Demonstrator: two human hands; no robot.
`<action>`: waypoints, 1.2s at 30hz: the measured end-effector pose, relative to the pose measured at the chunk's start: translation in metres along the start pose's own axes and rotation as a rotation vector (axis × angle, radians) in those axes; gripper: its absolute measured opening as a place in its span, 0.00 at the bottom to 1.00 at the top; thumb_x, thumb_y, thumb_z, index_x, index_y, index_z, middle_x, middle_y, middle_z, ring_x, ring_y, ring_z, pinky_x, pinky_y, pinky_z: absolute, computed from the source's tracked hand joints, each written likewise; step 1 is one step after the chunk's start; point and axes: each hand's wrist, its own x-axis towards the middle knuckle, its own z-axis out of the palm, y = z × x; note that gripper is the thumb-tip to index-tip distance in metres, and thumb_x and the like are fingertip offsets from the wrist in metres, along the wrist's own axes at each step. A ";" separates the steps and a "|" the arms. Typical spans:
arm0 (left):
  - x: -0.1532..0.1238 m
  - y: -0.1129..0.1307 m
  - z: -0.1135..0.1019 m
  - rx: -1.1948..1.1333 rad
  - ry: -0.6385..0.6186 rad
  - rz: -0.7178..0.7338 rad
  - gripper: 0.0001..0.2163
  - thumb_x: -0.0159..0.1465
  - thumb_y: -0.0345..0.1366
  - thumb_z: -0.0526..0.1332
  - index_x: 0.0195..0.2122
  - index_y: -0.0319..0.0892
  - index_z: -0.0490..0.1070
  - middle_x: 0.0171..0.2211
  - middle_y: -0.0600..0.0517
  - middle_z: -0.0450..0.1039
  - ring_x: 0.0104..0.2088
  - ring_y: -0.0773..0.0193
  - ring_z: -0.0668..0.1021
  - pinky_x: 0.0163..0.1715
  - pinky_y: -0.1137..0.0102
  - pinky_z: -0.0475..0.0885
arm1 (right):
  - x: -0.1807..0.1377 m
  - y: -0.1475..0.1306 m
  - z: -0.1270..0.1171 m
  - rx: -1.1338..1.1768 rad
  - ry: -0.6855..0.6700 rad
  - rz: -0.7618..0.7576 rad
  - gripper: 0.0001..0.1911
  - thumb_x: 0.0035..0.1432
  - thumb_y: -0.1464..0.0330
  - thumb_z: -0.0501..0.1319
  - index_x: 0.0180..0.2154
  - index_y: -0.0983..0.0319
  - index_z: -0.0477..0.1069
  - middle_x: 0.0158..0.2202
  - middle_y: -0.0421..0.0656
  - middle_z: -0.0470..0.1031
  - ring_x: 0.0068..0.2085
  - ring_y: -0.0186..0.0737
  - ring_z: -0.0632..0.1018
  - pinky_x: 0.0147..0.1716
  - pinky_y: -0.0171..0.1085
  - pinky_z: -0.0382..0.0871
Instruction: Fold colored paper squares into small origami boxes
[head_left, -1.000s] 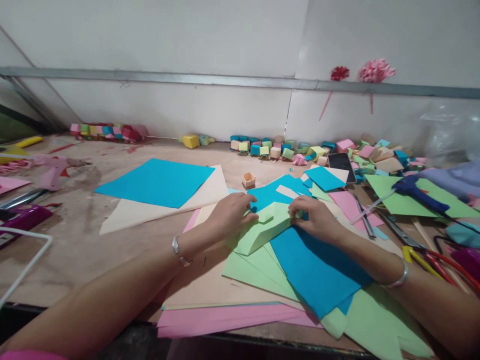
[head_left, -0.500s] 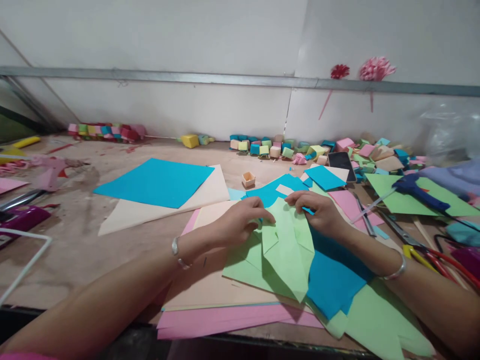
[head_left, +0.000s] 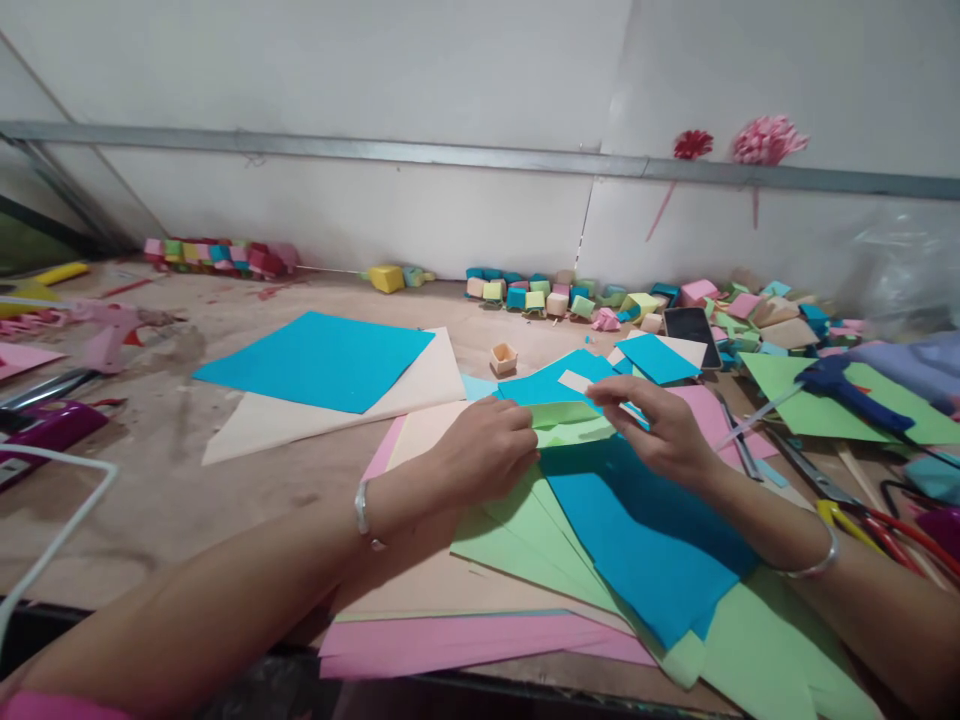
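A folded light green paper (head_left: 574, 424) is held up over the stack, tilted so that I see it nearly edge-on. My left hand (head_left: 491, 450) is closed around its left end, fingers curled over the edge. At the right end, the bent thumb and fingers of my right hand (head_left: 649, 420) close on the paper's edge, partly hiding it. Under the hands lie blue sheets (head_left: 645, 540), a larger green sheet (head_left: 517, 535) and peach sheets (head_left: 405, 575). A small white paper strip (head_left: 574, 381) lies just beyond the right fingertips.
A small peach paper box (head_left: 504, 359) stands behind the hands. Scissors (head_left: 817, 475) and a blue glue gun (head_left: 847, 390) lie at right, a pink glue gun (head_left: 109, 335) at left. Coloured paper cubes (head_left: 536, 300) line the wall near a phone (head_left: 690, 335).
The green paper has tipped from a broad face hanging toward me to a narrow, nearly edge-on view. My left hand has turned knuckles up over its end; the right fingers have shifted slightly.
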 end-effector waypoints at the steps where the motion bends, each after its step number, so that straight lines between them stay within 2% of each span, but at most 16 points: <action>1: 0.000 -0.001 0.002 -0.056 -0.013 -0.033 0.13 0.67 0.35 0.51 0.28 0.40 0.71 0.30 0.49 0.72 0.31 0.61 0.70 0.30 0.66 0.60 | 0.000 -0.002 0.000 0.017 -0.061 -0.006 0.12 0.62 0.68 0.56 0.47 0.56 0.70 0.46 0.46 0.76 0.47 0.45 0.76 0.47 0.44 0.70; 4: 0.001 -0.004 0.007 -0.188 -0.018 -0.154 0.13 0.68 0.38 0.50 0.31 0.40 0.71 0.30 0.49 0.72 0.30 0.62 0.70 0.29 0.68 0.59 | -0.002 -0.002 0.005 0.003 -0.173 0.023 0.12 0.59 0.65 0.60 0.45 0.57 0.71 0.43 0.46 0.77 0.43 0.45 0.76 0.43 0.43 0.70; 6: 0.002 -0.004 0.008 -0.266 -0.039 -0.242 0.16 0.69 0.40 0.48 0.31 0.41 0.70 0.29 0.50 0.71 0.30 0.63 0.70 0.28 0.69 0.59 | -0.003 0.002 0.009 -0.020 -0.206 0.087 0.07 0.59 0.65 0.59 0.39 0.59 0.73 0.37 0.45 0.78 0.37 0.42 0.76 0.37 0.40 0.69; 9: 0.004 -0.001 0.009 -0.347 -0.110 -0.353 0.19 0.70 0.42 0.44 0.28 0.41 0.69 0.28 0.51 0.71 0.28 0.63 0.70 0.27 0.70 0.58 | -0.003 0.011 0.014 -0.050 -0.269 0.198 0.09 0.61 0.65 0.57 0.32 0.60 0.74 0.31 0.43 0.78 0.32 0.39 0.75 0.31 0.36 0.65; 13: 0.005 0.003 0.009 -0.269 -0.158 -0.478 0.20 0.68 0.43 0.46 0.25 0.42 0.69 0.27 0.49 0.72 0.28 0.60 0.72 0.25 0.68 0.54 | -0.004 0.018 0.018 -0.143 -0.281 0.291 0.10 0.59 0.62 0.59 0.36 0.60 0.74 0.29 0.41 0.77 0.30 0.39 0.74 0.27 0.34 0.60; 16: 0.005 0.005 0.008 -0.226 -0.179 -0.496 0.20 0.68 0.44 0.47 0.25 0.41 0.69 0.28 0.48 0.74 0.29 0.60 0.73 0.24 0.68 0.53 | -0.004 0.021 0.018 -0.217 -0.260 0.323 0.11 0.58 0.59 0.60 0.37 0.60 0.74 0.26 0.40 0.75 0.28 0.39 0.73 0.26 0.35 0.58; 19: 0.004 0.005 0.007 -0.222 -0.191 -0.521 0.21 0.68 0.46 0.45 0.27 0.41 0.69 0.29 0.48 0.75 0.29 0.60 0.74 0.24 0.68 0.53 | -0.004 0.023 0.016 -0.191 -0.275 0.326 0.12 0.60 0.59 0.58 0.37 0.60 0.73 0.26 0.40 0.75 0.28 0.39 0.73 0.26 0.35 0.58; 24: 0.004 0.004 0.010 -0.180 -0.196 -0.561 0.20 0.65 0.54 0.50 0.39 0.41 0.68 0.33 0.47 0.76 0.32 0.55 0.76 0.23 0.68 0.55 | -0.002 0.024 0.015 -0.227 -0.360 0.240 0.11 0.58 0.63 0.59 0.42 0.61 0.71 0.25 0.40 0.72 0.29 0.39 0.72 0.27 0.35 0.58; 28: 0.004 0.004 0.012 -0.147 -0.200 -0.552 0.18 0.65 0.53 0.52 0.40 0.42 0.65 0.34 0.47 0.76 0.34 0.53 0.77 0.23 0.68 0.55 | -0.002 0.023 0.017 -0.324 -0.364 0.238 0.11 0.59 0.63 0.59 0.42 0.62 0.72 0.27 0.40 0.72 0.30 0.39 0.71 0.27 0.35 0.56; 32: 0.004 0.004 0.012 -0.154 -0.214 -0.554 0.18 0.64 0.53 0.53 0.42 0.41 0.64 0.36 0.47 0.76 0.35 0.52 0.77 0.23 0.68 0.55 | -0.002 0.023 0.017 -0.308 -0.386 0.235 0.13 0.60 0.61 0.58 0.43 0.62 0.72 0.27 0.40 0.71 0.30 0.39 0.71 0.27 0.35 0.56; 36: 0.005 0.003 0.012 -0.165 -0.223 -0.550 0.18 0.64 0.53 0.53 0.42 0.41 0.64 0.36 0.47 0.76 0.35 0.52 0.77 0.23 0.68 0.55 | -0.001 0.020 0.017 -0.314 -0.397 0.225 0.16 0.57 0.58 0.61 0.43 0.62 0.72 0.26 0.40 0.70 0.30 0.39 0.70 0.27 0.35 0.56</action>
